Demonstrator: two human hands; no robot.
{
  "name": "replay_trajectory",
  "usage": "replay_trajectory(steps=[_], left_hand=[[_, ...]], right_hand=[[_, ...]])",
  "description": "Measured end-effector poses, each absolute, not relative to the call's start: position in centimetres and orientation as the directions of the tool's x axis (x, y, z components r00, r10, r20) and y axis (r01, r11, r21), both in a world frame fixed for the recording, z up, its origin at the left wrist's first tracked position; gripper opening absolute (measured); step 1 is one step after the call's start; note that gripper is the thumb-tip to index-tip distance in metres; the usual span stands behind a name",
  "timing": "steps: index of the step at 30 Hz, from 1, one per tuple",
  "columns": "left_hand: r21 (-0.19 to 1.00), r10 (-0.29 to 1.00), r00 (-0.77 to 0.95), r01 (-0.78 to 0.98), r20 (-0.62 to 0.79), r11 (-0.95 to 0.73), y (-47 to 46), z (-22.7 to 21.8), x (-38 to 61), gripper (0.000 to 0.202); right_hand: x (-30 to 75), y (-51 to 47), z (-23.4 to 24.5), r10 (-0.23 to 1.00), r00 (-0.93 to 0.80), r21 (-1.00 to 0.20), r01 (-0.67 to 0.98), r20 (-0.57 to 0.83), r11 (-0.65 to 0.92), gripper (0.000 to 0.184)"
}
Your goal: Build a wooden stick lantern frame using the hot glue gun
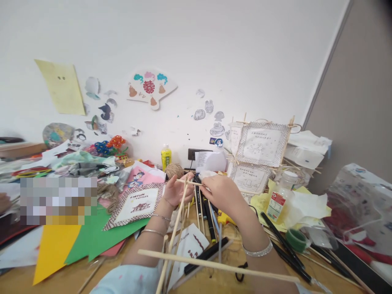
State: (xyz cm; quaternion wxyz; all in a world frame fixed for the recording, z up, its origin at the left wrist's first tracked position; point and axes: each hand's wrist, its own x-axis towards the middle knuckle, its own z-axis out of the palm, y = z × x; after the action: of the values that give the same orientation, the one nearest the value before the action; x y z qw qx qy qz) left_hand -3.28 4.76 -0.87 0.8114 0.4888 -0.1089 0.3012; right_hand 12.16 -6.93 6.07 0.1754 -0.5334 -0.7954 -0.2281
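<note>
A frame of thin wooden sticks (175,228) reaches from the lower middle of the view up to my hands, with one long crosspiece (220,266) lying across its near end. My left hand (175,192), palm turned up, holds the far end of the frame where sticks cross. From the right, my right hand (225,194) pinches the end of a short cross stick (190,182) between thumb and fingers. Under the frame lies a white paper with brown drawing (191,245). Black markers (210,220) and a yellow glue gun (226,217) lie beneath and beside my right hand.
Paper lanterns on stick frames (260,145) stand at the back right, near a clear bottle (278,196) and green tape roll (296,239). Left are coloured papers (58,249) and a patterned panel (134,204). A twine ball (174,171) and yellow bottle (165,157) stand behind.
</note>
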Motion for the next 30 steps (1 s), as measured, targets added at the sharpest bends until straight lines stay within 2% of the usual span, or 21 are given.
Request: replay_trajectory(steps=[5, 11, 30], left_hand=[[0.713, 0.399, 0.786, -0.607, 0.472, 0.351, 4.86, -1.08, -3.24, 0.041], [0.707, 0.357, 0.800, -0.596, 0.482, 0.382, 4.86, -1.10, -3.15, 0.041], [0.688, 0.384, 0.785, -0.615, 0.487, 0.385, 5.09, -1.70, -3.13, 0.042]], right_hand=[[12.16, -6.71, 5.92, 0.760, -0.372, 0.175, 0.927, 0.533, 0.332, 0.021], [12.36, -6.59, 5.90, 0.756, -0.378, 0.174, 0.924, 0.535, 0.339, 0.021], [12.33, -6.81, 5.97, 0.735, -0.399, 0.189, 0.915, 0.549, 0.355, 0.020]])
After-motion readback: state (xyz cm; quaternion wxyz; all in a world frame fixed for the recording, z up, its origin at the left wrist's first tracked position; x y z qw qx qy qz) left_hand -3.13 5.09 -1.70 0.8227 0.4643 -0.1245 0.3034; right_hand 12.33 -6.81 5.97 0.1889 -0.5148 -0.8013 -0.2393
